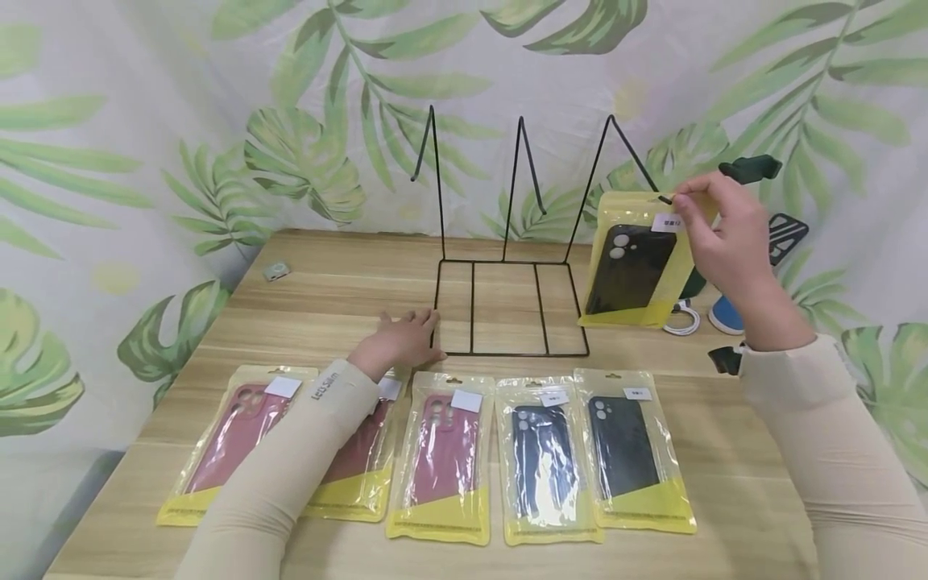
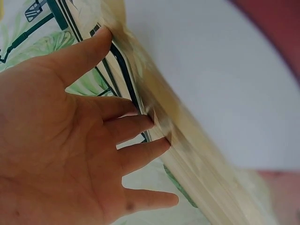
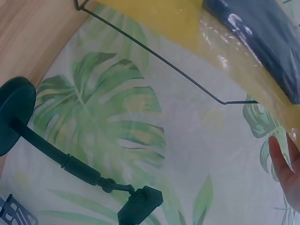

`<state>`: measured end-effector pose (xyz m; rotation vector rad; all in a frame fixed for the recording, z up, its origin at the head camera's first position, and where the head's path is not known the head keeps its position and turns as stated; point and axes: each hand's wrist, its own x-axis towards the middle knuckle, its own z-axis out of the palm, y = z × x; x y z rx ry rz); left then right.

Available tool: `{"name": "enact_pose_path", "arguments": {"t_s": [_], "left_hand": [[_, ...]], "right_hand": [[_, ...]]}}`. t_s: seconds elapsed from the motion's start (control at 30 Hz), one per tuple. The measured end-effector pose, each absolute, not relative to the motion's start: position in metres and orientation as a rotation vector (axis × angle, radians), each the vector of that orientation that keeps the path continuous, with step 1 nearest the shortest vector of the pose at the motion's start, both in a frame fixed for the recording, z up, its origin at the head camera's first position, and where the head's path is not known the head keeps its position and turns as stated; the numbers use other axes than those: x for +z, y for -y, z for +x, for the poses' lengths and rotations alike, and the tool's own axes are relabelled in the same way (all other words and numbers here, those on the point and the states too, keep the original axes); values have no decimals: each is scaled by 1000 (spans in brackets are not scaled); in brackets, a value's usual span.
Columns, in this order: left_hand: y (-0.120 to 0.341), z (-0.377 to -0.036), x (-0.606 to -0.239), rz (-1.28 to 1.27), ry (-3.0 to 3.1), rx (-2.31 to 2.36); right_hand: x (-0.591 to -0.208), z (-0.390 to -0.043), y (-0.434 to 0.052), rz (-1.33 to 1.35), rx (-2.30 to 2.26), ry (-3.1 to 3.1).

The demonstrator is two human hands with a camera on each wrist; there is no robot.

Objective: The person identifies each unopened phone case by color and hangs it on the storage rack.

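1. Pinching the top edge of a packaged black phone case [image 1: 632, 270] between curled thumb and fingertips, right hand [image 1: 725, 242] raised at the right end of the wire rack [image 1: 511, 306].
2. Held up off the wooden table [image 1: 326, 290], hanging roughly upright, top edge level with the tip of the rack's rightmost hook [image 1: 638, 157]; whether threaded on the hook, cannot tell.
3. Seen from the right wrist: yellow-and-clear pouch [image 3: 243, 42] right against the thin wire, only a sliver of the fingers [image 3: 283, 164] in view.
4. Pressing flat on the table, left hand [image 1: 399, 342] with fingers straight and slightly spread, fingertips [image 2: 157, 145] touching the front left corner of the rack's base; nothing gripped.
5. Lying in a row along the near edge: three pouches with red cases [image 1: 445, 455], partly under the left sleeve, then two pouches with dark cases [image 1: 587, 455] to their right.
6. Standing beyond the right hand: a dark clamp stand [image 3: 70, 164], with a blue and white item [image 1: 725, 316] and a white ring [image 1: 683, 321] on the table beside it.
7. Hanging behind everything: a leaf-print cloth [image 1: 217, 121].
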<state>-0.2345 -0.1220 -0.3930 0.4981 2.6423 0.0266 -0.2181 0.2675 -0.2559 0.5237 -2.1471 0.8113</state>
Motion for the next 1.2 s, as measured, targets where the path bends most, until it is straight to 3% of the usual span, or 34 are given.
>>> {"name": "enact_pose_path", "arguments": {"t_s": [1.2], "left_hand": [[124,-235,-395,466,-2633,65]], "right_hand": [[-248,-267,-258,246,841,2453]]}}
